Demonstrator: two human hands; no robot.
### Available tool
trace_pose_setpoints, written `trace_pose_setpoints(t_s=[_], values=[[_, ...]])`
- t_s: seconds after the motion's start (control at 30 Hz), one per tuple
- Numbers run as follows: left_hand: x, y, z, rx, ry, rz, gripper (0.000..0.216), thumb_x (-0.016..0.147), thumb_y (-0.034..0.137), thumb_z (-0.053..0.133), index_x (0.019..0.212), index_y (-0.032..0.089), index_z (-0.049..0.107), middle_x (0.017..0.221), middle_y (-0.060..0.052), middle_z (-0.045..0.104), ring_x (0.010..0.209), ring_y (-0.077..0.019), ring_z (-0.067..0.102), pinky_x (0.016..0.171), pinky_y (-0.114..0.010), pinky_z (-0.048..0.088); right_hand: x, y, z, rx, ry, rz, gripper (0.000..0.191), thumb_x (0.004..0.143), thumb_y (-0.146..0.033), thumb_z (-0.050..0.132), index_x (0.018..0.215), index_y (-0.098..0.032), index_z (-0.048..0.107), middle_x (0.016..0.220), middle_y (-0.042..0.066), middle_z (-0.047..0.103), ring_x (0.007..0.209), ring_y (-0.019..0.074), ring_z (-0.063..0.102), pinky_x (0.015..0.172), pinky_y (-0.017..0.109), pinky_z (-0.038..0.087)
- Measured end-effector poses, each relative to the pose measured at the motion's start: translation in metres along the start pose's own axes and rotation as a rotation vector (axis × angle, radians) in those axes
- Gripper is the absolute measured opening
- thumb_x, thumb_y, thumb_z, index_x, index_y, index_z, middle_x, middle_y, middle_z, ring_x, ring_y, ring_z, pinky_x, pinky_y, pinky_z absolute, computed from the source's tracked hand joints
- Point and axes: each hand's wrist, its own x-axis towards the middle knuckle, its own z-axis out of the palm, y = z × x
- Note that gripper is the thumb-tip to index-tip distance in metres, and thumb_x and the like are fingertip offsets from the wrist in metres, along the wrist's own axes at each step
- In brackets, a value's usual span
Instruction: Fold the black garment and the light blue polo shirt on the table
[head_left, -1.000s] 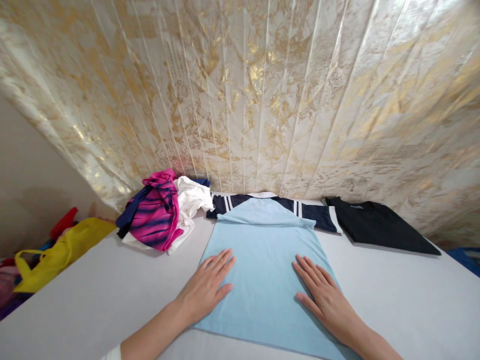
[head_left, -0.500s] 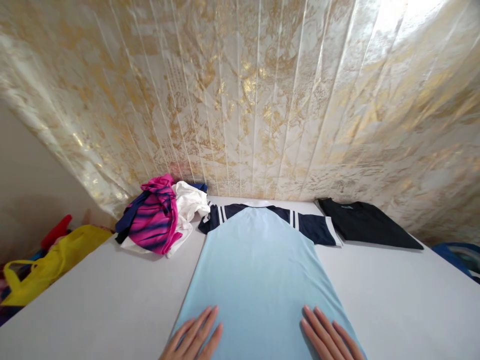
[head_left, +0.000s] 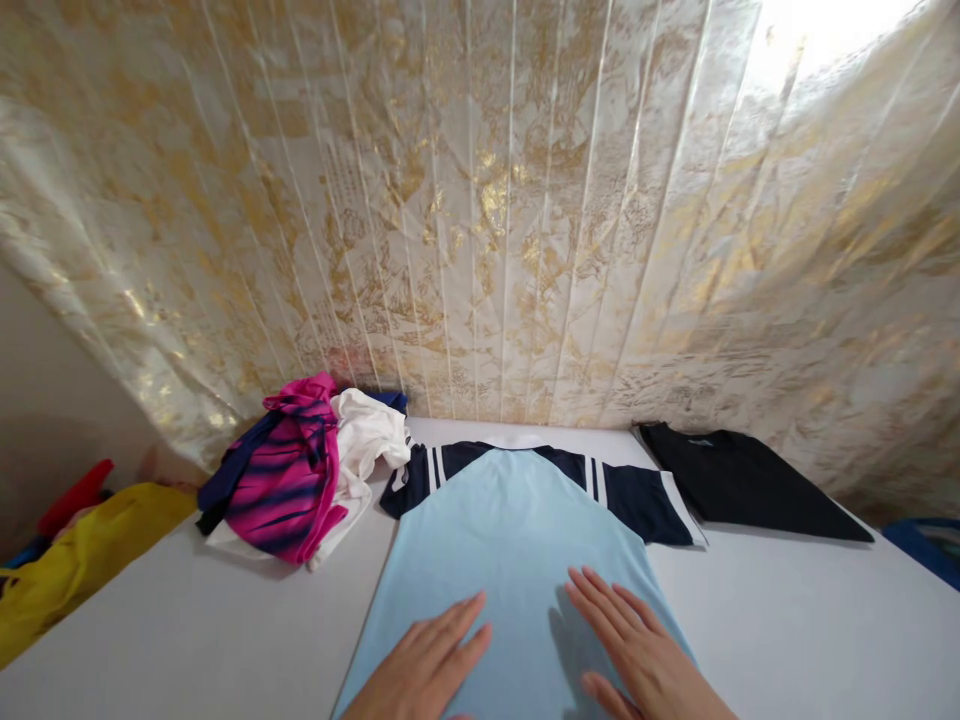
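Note:
A light blue shirt (head_left: 510,530) with navy, white-striped sleeves (head_left: 637,498) lies flat, back up, on the white table (head_left: 787,620). My left hand (head_left: 427,665) rests open and flat on its lower left part, fingers stretched forward. On the lower right part my right hand (head_left: 637,655) lies open, fingers spread a little. Both wrists run out of the bottom edge of the view.
A heap of clothes, pink-and-navy striped (head_left: 289,480) and white (head_left: 367,440), sits at the table's back left. A folded black garment (head_left: 742,480) lies at the back right. A gold-patterned curtain (head_left: 480,220) hangs behind. A yellow bag (head_left: 82,555) lies left of the table.
The folded-down top of the blue shirt has been laid out flat. Both hands slid down to the near edge, then moved forward and closer together on the shirt.

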Motion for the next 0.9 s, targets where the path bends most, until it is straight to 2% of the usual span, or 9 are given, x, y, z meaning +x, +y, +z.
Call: trace_pose_setpoints(t_s=[0.07, 0.17, 0.27, 0.4, 0.53, 0.63, 0.7, 0.8, 0.9], values=[[0.044, -0.009, -0.009, -0.053, -0.053, -0.013, 0.074, 0.093, 0.049, 0.044, 0.15, 0.027, 0.003, 0.154, -0.01, 0.015, 0.139, -0.0295, 0.026, 0.106, -0.045, 0.037, 0.045, 0.005, -0.003, 0.063, -0.021, 0.011, 0.063, 0.093, -0.041, 0.045, 0.149, -0.027, 0.018, 0.152, 0.005, 0.024, 0.138, 0.0264, 0.029, 0.11, 0.044, 0.035], [0.094, -0.026, -0.013, -0.087, -0.1, -0.076, 0.075, 0.092, 0.048, 0.049, 0.151, 0.024, 0.009, 0.155, -0.011, 0.012, 0.141, -0.0301, 0.019, 0.11, -0.049, 0.029, 0.099, 0.017, 0.01, 0.112, -0.026, 0.031, 0.06, 0.093, -0.043, 0.044, 0.148, -0.025, 0.025, 0.152, 0.007, 0.026, 0.139, 0.0254, 0.028, 0.111, 0.045, 0.033], [0.122, -0.061, -0.012, -0.05, -0.061, -0.195, 0.064, 0.094, 0.048, 0.043, 0.149, 0.025, 0.02, 0.155, -0.009, 0.017, 0.142, -0.0279, 0.019, 0.112, -0.049, 0.026, 0.13, 0.046, 0.027, 0.082, 0.01, 0.112, 0.062, 0.093, -0.048, 0.041, 0.147, -0.02, 0.028, 0.152, 0.01, 0.026, 0.14, 0.0256, 0.027, 0.112, 0.046, 0.031], [0.146, -0.117, -0.017, 0.03, 0.01, -0.366, 0.056, 0.096, 0.047, 0.039, 0.145, 0.02, 0.033, 0.152, -0.011, 0.028, 0.139, -0.0274, 0.027, 0.111, -0.048, 0.027, 0.147, 0.093, 0.035, 0.032, 0.021, 0.242, 0.066, 0.092, -0.054, 0.038, 0.147, -0.018, 0.029, 0.153, 0.01, 0.024, 0.141, 0.0248, 0.023, 0.114, 0.047, 0.026], [0.182, -0.148, -0.039, 0.035, 0.053, -0.499, 0.041, 0.092, 0.032, 0.046, 0.131, 0.019, 0.051, 0.134, -0.012, 0.054, 0.122, -0.0275, 0.05, 0.099, -0.043, 0.041, 0.166, 0.116, 0.017, 0.04, -0.048, 0.308, 0.059, 0.091, -0.049, 0.043, 0.143, -0.021, 0.039, 0.152, 0.01, 0.03, 0.139, 0.0263, 0.03, 0.109, 0.048, 0.033], [0.216, -0.163, -0.054, 0.028, 0.097, -0.618, 0.036, 0.089, 0.02, 0.046, 0.123, 0.017, 0.056, 0.122, -0.013, 0.059, 0.113, -0.0272, 0.054, 0.094, -0.04, 0.042, 0.193, 0.119, -0.009, 0.024, -0.089, 0.353, 0.043, 0.09, -0.037, 0.048, 0.129, -0.02, 0.056, 0.137, 0.013, 0.052, 0.124, 0.0289, 0.051, 0.1, 0.046, 0.04], [0.235, -0.174, -0.06, 0.013, 0.086, -0.678, 0.031, 0.087, 0.017, 0.046, 0.113, 0.015, 0.061, 0.118, -0.015, 0.061, 0.112, -0.0293, 0.054, 0.092, -0.041, 0.041, 0.216, 0.118, -0.023, 0.021, -0.037, 0.421, 0.036, 0.091, -0.03, 0.044, 0.121, -0.019, 0.061, 0.121, 0.013, 0.065, 0.11, 0.0278, 0.061, 0.094, 0.043, 0.044], [0.252, -0.187, -0.063, -0.058, 0.025, -0.747, 0.021, 0.086, 0.021, 0.048, 0.091, 0.018, 0.068, 0.098, -0.012, 0.069, 0.101, -0.0283, 0.06, 0.085, -0.037, 0.043, 0.247, 0.123, -0.03, 0.044, 0.076, 0.459, 0.033, 0.091, -0.023, 0.041, 0.113, -0.017, 0.064, 0.111, 0.011, 0.069, 0.104, 0.025, 0.063, 0.088, 0.036, 0.045], [0.26, -0.196, -0.062, -0.168, -0.034, -0.758, 0.015, 0.081, 0.035, 0.06, 0.08, 0.023, 0.069, 0.084, -0.005, 0.072, 0.088, -0.0234, 0.065, 0.077, -0.03, 0.044, 0.263, 0.141, -0.019, 0.123, 0.135, 0.45, 0.03, 0.087, -0.017, 0.043, 0.105, -0.015, 0.067, 0.109, 0.012, 0.068, 0.104, 0.0236, 0.06, 0.09, 0.033, 0.042]])
